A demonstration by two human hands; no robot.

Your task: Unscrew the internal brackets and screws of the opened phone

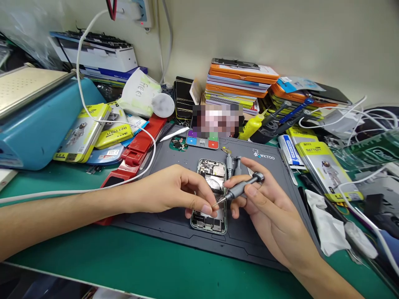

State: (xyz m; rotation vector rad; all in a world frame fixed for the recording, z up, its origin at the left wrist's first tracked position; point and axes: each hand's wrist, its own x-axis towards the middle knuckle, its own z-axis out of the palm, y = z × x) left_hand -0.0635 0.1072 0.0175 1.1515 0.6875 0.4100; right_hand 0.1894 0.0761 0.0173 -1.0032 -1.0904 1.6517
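Observation:
An opened smartphone (pixel 208 226) lies on the dark grey work mat (pixel 174 220), its inner parts exposed. Above it, my right hand (pixel 271 207) grips a grey precision screwdriver (pixel 238 190), which slants down to the left. My left hand (pixel 183 191) is closed in a pinch at the screwdriver's thin tip, over the middle of the phone. Whatever sits between those fingertips is too small to make out. Both hands cover part of the phone. Just beyond my right fingers, two more grey screwdrivers (pixel 230 164) stand or lie beside the phone.
A red clamp-like tool (pixel 134 155) and a white cable (pixel 152 143) lie left, near yellow battery boxes (pixel 82 133). A propped screen (pixel 216 120), stacked orange cases (pixel 243 74) and a yellow bottle (pixel 252 126) stand behind. More boxes (pixel 328 170) and tissue (pixel 327 224) crowd the right.

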